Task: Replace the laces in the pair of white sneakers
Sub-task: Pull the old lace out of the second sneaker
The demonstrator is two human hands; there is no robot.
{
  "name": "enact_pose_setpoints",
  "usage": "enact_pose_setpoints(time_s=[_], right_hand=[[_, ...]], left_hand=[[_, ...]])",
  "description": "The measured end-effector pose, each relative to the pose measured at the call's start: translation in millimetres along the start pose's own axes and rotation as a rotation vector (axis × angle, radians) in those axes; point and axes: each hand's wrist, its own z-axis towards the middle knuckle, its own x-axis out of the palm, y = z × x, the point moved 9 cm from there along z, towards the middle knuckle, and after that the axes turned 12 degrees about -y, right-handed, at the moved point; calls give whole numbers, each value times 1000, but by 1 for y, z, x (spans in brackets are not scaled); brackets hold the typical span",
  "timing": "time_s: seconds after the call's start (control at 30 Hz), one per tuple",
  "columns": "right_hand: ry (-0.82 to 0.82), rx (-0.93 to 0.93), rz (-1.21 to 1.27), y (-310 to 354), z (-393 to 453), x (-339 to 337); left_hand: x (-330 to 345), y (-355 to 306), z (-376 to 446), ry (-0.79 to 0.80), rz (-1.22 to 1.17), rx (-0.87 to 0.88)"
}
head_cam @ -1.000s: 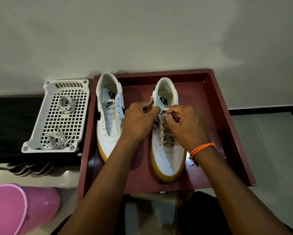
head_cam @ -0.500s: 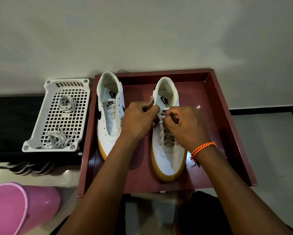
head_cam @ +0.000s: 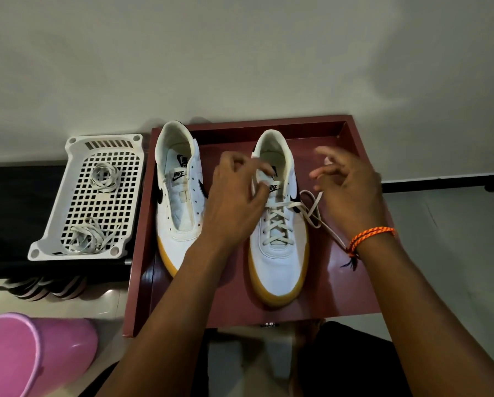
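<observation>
Both hands have parted: my left hand point(head_cam: 234, 202) pinches the lace point(head_cam: 311, 216) over the right sneaker point(head_cam: 278, 253); my right hand point(head_cam: 348, 190) hangs loose-fingered, empty.

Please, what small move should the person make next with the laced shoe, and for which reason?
Probably the right hand should take the loose lace end lying on the tray beside the right sneaker and draw it out of the top eyelets. The lace is still crossed through the eyelets, while the left sneaker is already bare.

Two sneakers point(head_cam: 180, 196) point(head_cam: 278, 233); two loose lace bundles point(head_cam: 105, 176) point(head_cam: 86, 239); one basket point(head_cam: 51, 242); one tray point(head_cam: 340, 282); one bucket point(head_cam: 39, 353).
</observation>
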Motion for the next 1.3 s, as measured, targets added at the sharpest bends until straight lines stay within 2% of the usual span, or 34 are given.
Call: enact_pose_setpoints(time_s=[0.1, 0.2, 0.27, 0.37, 0.53, 0.6, 0.67, 0.7, 0.77, 0.83, 0.93, 1.03, 1.1, 1.17, 1.23, 1.3], right_hand=[[252, -102, -86, 10, -16, 23], [322, -210, -143, 18, -27, 31], [317, -252, -168, 20, -27, 31], [304, -283, -150, 21, -27, 31], [183, -261, -130, 21, -16, 23], [90, -214, -148, 13, -7, 12], [-9, -159, -176, 4, 2, -2], [-52, -148, -193, 2, 5, -7], [-117, -178, -201, 8, 6, -13], [-98, -230, -84, 22, 2, -12], [141, -223, 195, 40, -13, 11], [278, -112, 391, 43, -23, 28], [294, -40, 495, 41, -24, 29], [282, -30, 496, 39, -21, 28], [260, -40, 419, 34, -20, 28], [197, -152, 202, 30, -20, 25]], left_hand=[[14, -8, -12, 109, 210, 146], [16, -7, -10, 118, 67, 94], [9, -6, -2, 104, -185, -56], [4, -13, -2, 170, -704, -320], [-16, -24, 4, 118, -1384, -533], [-21, -10, 8, 42, -1503, -618], [-23, 8, 9, -45, -1376, -685], [-24, 16, 8, -75, -1228, -686], [-29, 13, 7, -81, -803, -540], [-20, -4, 1, 19, -549, -364], [3, -22, -9, 199, -564, -264], [8, -20, -9, 234, -614, -307], [4, -16, -7, 196, -611, -343], [-4, -6, -3, 109, -553, -371], [-14, 15, 1, -48, -417, -404], [-22, 32, 3, -163, -199, -374]])
